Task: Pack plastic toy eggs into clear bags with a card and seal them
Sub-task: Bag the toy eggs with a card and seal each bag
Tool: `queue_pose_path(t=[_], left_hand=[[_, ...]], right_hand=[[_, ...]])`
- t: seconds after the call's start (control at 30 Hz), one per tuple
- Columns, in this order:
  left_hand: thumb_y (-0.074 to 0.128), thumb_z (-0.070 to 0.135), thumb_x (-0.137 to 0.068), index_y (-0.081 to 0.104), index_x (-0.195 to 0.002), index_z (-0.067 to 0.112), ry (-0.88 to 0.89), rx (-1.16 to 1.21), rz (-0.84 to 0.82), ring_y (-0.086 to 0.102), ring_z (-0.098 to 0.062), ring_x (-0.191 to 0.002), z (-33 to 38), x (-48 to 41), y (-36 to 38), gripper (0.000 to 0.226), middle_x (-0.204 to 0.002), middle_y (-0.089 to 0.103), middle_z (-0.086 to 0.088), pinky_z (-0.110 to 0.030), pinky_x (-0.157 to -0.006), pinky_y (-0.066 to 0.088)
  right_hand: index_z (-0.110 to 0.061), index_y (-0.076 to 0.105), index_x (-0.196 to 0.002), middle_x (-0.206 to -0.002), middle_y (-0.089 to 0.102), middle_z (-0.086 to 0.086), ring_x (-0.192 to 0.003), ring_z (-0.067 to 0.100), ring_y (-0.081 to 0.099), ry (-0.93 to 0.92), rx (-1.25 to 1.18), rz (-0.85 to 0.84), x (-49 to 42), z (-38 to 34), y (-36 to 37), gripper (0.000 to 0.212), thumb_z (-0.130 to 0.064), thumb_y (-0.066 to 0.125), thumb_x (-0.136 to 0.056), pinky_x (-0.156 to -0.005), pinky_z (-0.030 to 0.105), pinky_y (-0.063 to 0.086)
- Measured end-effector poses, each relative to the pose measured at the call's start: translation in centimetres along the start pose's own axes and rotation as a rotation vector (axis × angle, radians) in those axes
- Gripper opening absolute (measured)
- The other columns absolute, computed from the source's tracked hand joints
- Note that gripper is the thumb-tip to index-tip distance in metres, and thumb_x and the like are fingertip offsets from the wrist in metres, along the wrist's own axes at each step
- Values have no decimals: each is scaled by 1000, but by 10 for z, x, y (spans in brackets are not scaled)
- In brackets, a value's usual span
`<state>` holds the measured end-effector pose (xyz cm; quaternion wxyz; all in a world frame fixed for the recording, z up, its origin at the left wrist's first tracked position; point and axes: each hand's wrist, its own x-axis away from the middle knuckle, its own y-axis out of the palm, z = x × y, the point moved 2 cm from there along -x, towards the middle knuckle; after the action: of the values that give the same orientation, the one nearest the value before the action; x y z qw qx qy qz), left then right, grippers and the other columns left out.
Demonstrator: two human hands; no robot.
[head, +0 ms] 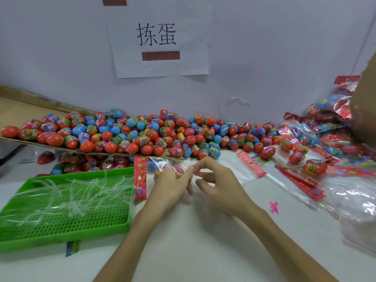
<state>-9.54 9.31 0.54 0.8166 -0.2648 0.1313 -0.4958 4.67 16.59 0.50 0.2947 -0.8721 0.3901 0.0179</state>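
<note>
Fingers (186,176) of the left hand (171,185) and right hand (220,187) pinch the end of a clear plastic bag (160,163) on the white table (203,241). It appears to hold eggs and a red flowered card (140,178), so sealing remains. Packed bags (329,127) pile at far right, and a heap of red-and-blue plastic toy eggs (132,133) waits behind.

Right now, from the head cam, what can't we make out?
All head view.
Clear bag: left hand covers its contents, egg count unknown.
Whether left hand and right hand pinch anything: fingertips meet, too small to tell.
Eggs under the cardboard sheet: mostly hidden by it and the green tray.
Packed bags, far right: blurred, cut off by a brown flap.
Labels on the egg pile: too small to read.
</note>
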Motion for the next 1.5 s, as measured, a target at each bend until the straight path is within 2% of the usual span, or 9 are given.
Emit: queue_pose_path(t=[0.1,0.17,0.23,0.37,0.5,0.77,1.03,1.17,1.5], left_hand=[[51,52,-103,59,-51,10,153,29,308,51,-17,-45,3,4,-16,67,-43,51,-4,-40,-53,46],[55,43,-101,65,-69,21,332,-196,576,60,-19,-64,3,7,-26,41,-62,63,5,-43,-60,51],[61,28,-98,72,-106,28,392,-381,552,63,-18,-99,1,5,-28,13,-101,72,11,-41,-86,50],[60,28,-97,54,-145,27,233,-536,353,52,-15,-130,-9,-1,-17,48,-141,61,8,-40,-105,33],[63,42,-91,61,-135,35,242,-624,376,55,-14,-118,-8,0,-14,44,-134,64,16,-39,-95,33],[63,62,-88,61,-132,41,196,-559,315,63,-9,-108,-5,3,-15,48,-115,73,16,-37,-89,28],[44,71,-95,71,-120,38,119,-588,238,57,-15,-97,-4,2,-10,49,-108,76,10,-39,-95,29],[35,69,-97,71,-89,33,134,-606,207,57,-11,-82,-1,3,-7,52,-85,71,12,-39,-92,29],[53,48,-97,53,-106,39,188,-345,156,62,-12,-82,5,8,-5,13,-87,70,14,-37,-83,48]], right_hand=[[-27,60,-105,-115,68,-16,-115,-4,63,6,65,-24,-1,1,-2,24,-5,63,-93,-97,15,49],[-26,60,-108,-121,67,-12,-120,4,62,25,103,-54,-1,1,-3,23,-6,62,-95,-102,21,49],[-23,60,-110,-120,66,-11,-119,8,63,22,113,-60,-2,0,-3,24,-4,60,-95,-104,25,50],[-30,56,-115,-119,63,-13,-110,9,64,122,195,7,-1,3,-4,23,-25,68,-95,-94,29,54],[-36,56,-119,-109,69,-14,-98,7,63,166,305,-15,1,4,-5,33,-43,70,-91,-90,32,52],[-35,67,-117,-95,63,-22,-94,1,59,137,315,-8,-1,3,-3,29,-38,74,-88,-93,31,48],[-29,72,-90,-86,71,-18,-89,-4,64,99,185,1,-3,5,-5,8,-22,75,-87,-73,7,46],[-28,70,-87,-84,72,-16,-87,0,65,73,159,32,-3,4,-6,13,-15,73,-88,-77,11,50],[-31,65,-85,-82,71,-14,-84,1,65,72,206,1,-3,2,-7,20,-12,69,-91,-78,20,55]])
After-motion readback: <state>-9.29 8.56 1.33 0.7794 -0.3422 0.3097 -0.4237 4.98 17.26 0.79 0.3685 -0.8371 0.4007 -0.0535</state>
